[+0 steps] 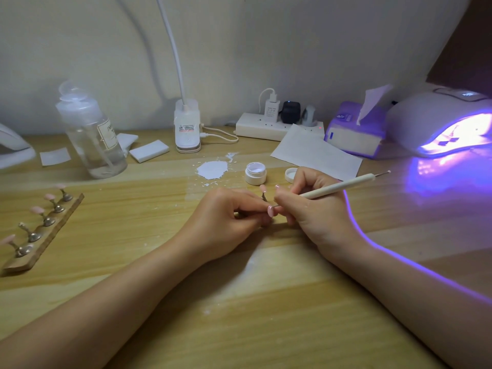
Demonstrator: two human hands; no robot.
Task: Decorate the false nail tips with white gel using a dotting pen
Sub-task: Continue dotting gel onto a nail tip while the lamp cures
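Right hand (pixel 314 209) pinches the dotting pen (pixel 338 188) low on its shaft, fingers curled tight. Pen's long axis runs from upper right down-left, tip meeting a pink nail tip (pixel 270 209) between both hands. Left hand (pixel 226 217) curls round that tip's stand, wrist flat on the table (pixel 239 315). Another pink tip (pixel 263 188) stands just behind. Open gel pot (pixel 255 173) w/ lid (pixel 290 174) beyond; holder strip (pixel 40 230) w/ 5 stands far left.
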